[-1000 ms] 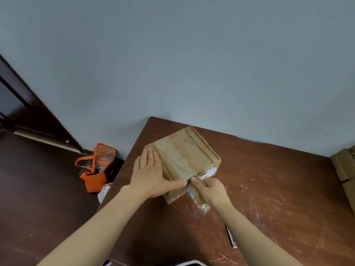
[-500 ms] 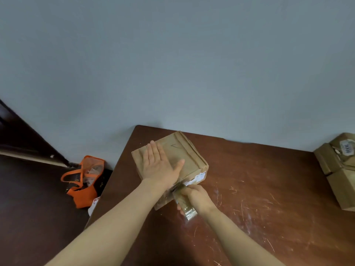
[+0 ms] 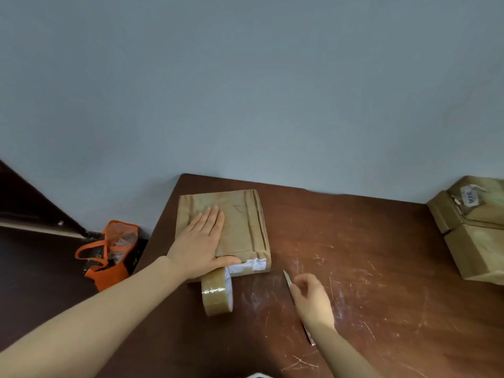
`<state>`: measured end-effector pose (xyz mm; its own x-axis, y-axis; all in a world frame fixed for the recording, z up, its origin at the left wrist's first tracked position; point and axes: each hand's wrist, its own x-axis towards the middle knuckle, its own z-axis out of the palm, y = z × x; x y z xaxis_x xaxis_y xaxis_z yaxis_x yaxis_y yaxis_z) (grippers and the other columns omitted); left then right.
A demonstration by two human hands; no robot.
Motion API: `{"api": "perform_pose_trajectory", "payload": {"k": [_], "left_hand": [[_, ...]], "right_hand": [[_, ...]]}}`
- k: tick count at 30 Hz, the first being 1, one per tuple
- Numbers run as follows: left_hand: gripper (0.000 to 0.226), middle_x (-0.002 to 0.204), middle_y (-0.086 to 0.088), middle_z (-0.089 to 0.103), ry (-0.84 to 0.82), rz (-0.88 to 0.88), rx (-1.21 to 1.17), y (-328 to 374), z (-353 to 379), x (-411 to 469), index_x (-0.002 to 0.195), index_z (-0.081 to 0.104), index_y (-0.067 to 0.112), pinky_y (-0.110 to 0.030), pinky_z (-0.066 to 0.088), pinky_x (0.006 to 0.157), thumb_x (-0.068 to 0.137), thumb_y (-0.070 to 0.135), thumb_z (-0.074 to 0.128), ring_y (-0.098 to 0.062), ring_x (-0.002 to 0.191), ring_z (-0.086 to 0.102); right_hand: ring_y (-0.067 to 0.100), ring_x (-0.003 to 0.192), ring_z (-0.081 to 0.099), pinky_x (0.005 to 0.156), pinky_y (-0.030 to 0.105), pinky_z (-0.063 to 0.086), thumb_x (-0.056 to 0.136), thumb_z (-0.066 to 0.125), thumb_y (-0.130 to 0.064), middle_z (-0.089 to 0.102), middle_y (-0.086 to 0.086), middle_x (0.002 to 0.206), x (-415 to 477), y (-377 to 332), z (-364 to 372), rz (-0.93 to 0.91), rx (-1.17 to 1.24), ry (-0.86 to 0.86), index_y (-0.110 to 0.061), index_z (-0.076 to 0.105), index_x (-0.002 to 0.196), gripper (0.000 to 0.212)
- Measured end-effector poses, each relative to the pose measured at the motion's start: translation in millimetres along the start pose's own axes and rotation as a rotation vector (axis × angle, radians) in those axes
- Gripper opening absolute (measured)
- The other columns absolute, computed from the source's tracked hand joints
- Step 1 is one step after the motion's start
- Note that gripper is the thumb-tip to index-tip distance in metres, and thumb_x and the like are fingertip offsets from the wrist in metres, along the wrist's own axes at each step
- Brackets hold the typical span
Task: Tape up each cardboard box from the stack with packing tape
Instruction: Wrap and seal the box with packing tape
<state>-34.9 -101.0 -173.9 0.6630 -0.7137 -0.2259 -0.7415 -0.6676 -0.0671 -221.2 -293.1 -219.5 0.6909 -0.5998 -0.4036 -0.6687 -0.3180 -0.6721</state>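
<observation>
A single head-worn camera looks forward and down, close over the table (image 3: 381,268) toward the wall (image 3: 245,91).

A cardboard box (image 3: 242,230) is pressed onto the counter (image 3: 368,268) by the flat left hand (image 3: 200,241). A tape roll (image 3: 216,291) is stood on edge just beside its near side. A cutter (image 3: 286,276) is partly covered by the right hand (image 3: 311,301); a grip cannot be confirmed.
</observation>
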Motion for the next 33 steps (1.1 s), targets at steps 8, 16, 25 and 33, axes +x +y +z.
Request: {"api": "perform_pose_trajectory", "payload": {"k": [8,16,25,33], "left_hand": [[0.096,0.144,-0.013,0.045,0.316,-0.129,-0.125,23,5,-29,0.138,0.048,0.004,-0.039,0.023,0.113,0.088,0.075,0.007,-0.023,0.133,0.045],[0.035,0.093,-0.001,0.053,0.376,-0.965,-1.463,66,23,-84,0.104,0.047,0.012,-0.028,0.048,0.075,0.083,0.027,0.071,-0.020,0.089,0.056],[0.009,0.093,-0.008,0.063,0.315,-1.091,-1.882,75,20,-63,0.089,0.057,0.014,-0.036,0.048,0.075,0.088,0.019,0.065,-0.021,0.083,0.058],[0.017,0.083,-0.007,0.063,0.408,-1.080,-1.820,70,18,-63,0.080,0.062,0.009,-0.030,0.045,0.067,0.094,0.017,0.056,-0.018,0.077,0.056]], "right_hand": [[0.023,0.109,0.058,0.085,0.033,0.049,0.094,0.055,-0.021,0.058,0.004,0.119,9,46,3,0.069,-0.449,-0.080,-0.015,0.042,0.128,0.038],[0.019,0.050,0.059,0.048,0.025,0.045,0.091,0.044,-0.009,0.065,0.008,0.072,12,32,-23,0.193,0.107,-0.059,-0.008,0.052,0.114,0.024],[0.007,0.046,0.047,0.049,0.018,0.039,0.102,0.040,-0.025,0.062,-0.001,0.063,-18,-70,-47,-0.475,0.068,-0.400,-0.028,0.060,0.101,0.020],[0.022,0.082,0.057,0.063,0.032,0.043,0.102,0.034,-0.028,0.065,0.000,0.090,-15,-132,-19,-0.801,-0.792,-0.342,-0.018,0.057,0.089,0.028]]}}
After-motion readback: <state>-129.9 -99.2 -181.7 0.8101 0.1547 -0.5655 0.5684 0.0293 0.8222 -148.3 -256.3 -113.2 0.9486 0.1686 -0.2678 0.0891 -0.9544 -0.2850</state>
